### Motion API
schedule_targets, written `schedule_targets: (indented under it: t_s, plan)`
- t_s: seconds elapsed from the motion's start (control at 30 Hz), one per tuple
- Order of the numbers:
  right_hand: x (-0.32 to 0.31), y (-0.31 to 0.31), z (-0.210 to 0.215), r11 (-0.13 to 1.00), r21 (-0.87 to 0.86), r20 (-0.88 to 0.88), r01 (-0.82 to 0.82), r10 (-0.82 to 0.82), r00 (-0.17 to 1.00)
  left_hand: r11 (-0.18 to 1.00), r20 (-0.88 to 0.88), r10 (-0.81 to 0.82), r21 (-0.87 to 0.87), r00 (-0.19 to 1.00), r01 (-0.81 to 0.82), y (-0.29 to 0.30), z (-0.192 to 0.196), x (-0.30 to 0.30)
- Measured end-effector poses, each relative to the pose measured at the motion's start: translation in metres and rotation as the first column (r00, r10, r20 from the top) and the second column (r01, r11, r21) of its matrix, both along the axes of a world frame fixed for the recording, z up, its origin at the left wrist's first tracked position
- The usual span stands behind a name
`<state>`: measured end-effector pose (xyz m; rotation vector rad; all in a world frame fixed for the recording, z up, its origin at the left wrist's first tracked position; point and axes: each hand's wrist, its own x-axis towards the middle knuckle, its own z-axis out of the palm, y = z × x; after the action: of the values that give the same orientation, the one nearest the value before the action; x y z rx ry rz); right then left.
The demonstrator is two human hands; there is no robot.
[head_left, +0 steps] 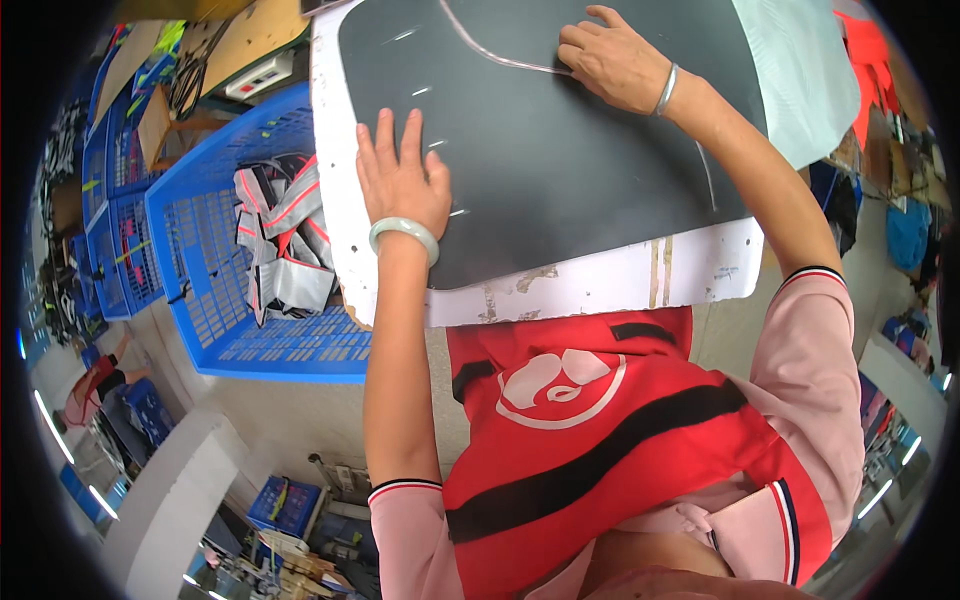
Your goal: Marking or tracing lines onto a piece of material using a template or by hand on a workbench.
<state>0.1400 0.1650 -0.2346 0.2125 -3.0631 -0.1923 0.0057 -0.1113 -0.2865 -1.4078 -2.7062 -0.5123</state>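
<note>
A dark grey sheet (pixel 560 170) lies over a white board in front of me. My left hand (pixel 405 180), with a pale bangle at the wrist, rests flat on the sheet's left part, fingers spread and nothing in them. Farther off to the right, my right hand (pixel 615 62) has its fingers curled down at the end of a thin, clear, shiny cord (pixel 480 45). From there the cord curves up and left out of view. What lies under the right fingertips is hidden. Several short white marks show on the sheet.
The white board's (pixel 600 275) worn near edge meets my red apron. At its left stands a blue plastic basket (pixel 270 345) with grey and red strips (pixel 285 225). A pale greenish sheet (pixel 800 80) hangs at the right, near orange material (pixel 868 70). More blue baskets (pixel 125 250) stand far left.
</note>
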Motion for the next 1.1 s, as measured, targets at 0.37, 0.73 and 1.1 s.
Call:
schedule_targets:
  t_s: [0.37, 0.73, 1.1]
  plan:
    - [0.074, 0.026, 0.000, 0.971, -0.066, 0.089, 0.230, -0.224, 0.970, 0.999, -0.019, -0.041, 0.012, 0.999, 0.042, 0.002, -0.001, 0.001]
    - [0.141, 0.015, -0.007, 0.909, -0.076, -0.001, 0.411, -0.412, 0.911, 1.000, -0.030, -0.025, 0.014, 0.999, 0.025, 0.000, -0.005, 0.001]
    - [0.209, -0.053, -0.002, 0.581, -0.229, 0.081, 0.781, -0.788, 0.610, 0.999, -0.051, -0.038, 0.016, 0.998, 0.039, 0.001, -0.008, -0.002]
